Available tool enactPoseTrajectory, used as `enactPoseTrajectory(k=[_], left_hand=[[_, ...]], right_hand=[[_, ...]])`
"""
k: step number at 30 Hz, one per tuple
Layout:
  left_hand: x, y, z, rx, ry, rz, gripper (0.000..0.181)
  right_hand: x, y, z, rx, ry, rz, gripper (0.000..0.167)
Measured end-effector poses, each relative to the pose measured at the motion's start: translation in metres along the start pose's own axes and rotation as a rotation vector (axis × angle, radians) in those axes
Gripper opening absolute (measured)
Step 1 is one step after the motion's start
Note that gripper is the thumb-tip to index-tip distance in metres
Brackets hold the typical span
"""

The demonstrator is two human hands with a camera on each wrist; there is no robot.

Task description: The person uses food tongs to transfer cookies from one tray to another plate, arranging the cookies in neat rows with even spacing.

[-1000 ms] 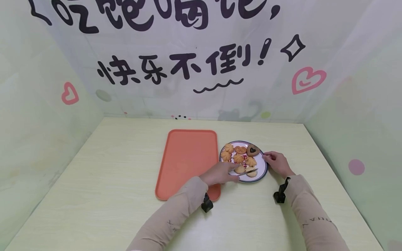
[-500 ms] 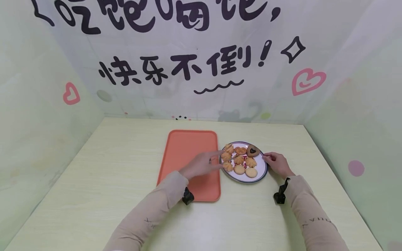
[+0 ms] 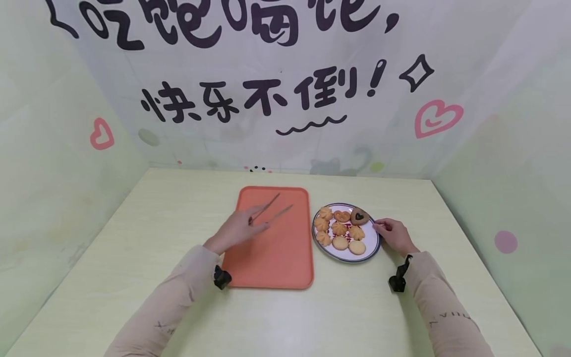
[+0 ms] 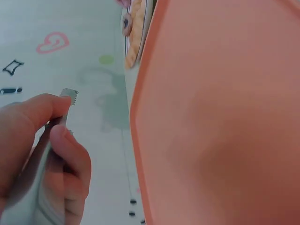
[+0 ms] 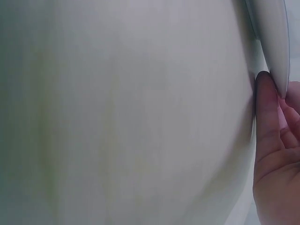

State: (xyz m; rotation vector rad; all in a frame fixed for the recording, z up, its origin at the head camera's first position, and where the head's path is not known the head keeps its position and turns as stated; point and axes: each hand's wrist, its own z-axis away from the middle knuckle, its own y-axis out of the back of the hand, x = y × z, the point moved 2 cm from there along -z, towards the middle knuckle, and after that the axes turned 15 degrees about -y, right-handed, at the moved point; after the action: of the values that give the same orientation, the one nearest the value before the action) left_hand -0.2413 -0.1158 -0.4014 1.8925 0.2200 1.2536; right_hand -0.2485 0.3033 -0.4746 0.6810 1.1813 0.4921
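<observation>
My left hand (image 3: 236, 229) is over the orange tray (image 3: 276, 267), gripping metal tongs (image 3: 269, 204). The two tong arms are spread, with nothing between their tips. Close up in the left wrist view, thumb and fingers curl round the tongs (image 4: 70, 96), whose tip is serrated. On the right, my right hand (image 3: 397, 235) pinches the rim of a white plate (image 3: 371, 242) with a blue edge. In the right wrist view, a finger lies under the plate rim (image 5: 276, 42). The plate bears several cookies: flower-shaped ones (image 3: 339, 228), round ones (image 3: 340, 242), a pretzel-shaped one (image 3: 342, 215) and a brown heart (image 3: 359, 216).
Tray and plate lie side by side on a pale wood-grain table (image 3: 147, 238), a narrow gap between them. A printed backdrop (image 3: 223, 144) stands behind the table, and side walls (image 3: 513, 188) flank it. Black wrist cameras (image 3: 222, 277) sit on both sleeves.
A flower-shaped cookie came to rest at the plate's left side. My left hand drew back leftward with the tongs, from the plate to above the tray. The right hand stayed at the rim.
</observation>
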Motion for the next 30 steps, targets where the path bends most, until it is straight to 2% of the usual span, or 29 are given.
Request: enactPoseTrajectory(k=[6, 12, 21, 30], left_hand=[[-0.025, 0.028, 0.027, 0.062, 0.090, 0.031, 0.062], [-0.049, 0.042, 0.047, 0.125, 0.143, 0.005, 0.067], [-0.082, 0.045, 0.070, 0.231, 0.212, -0.089, 0.064], [-0.107, 0.042, 0.077, 0.242, 0.274, -0.079, 0.064]], right_hand=[[-0.001, -0.002, 0.000, -0.019, -0.003, -0.013, 0.039], [0.000, -0.002, 0.000, -0.009, 0.006, -0.005, 0.039], [0.000, 0.000, 0.002, -0.003, 0.008, 0.002, 0.039], [-0.002, 0.001, 0.003, 0.000, 0.000, -0.002, 0.038]])
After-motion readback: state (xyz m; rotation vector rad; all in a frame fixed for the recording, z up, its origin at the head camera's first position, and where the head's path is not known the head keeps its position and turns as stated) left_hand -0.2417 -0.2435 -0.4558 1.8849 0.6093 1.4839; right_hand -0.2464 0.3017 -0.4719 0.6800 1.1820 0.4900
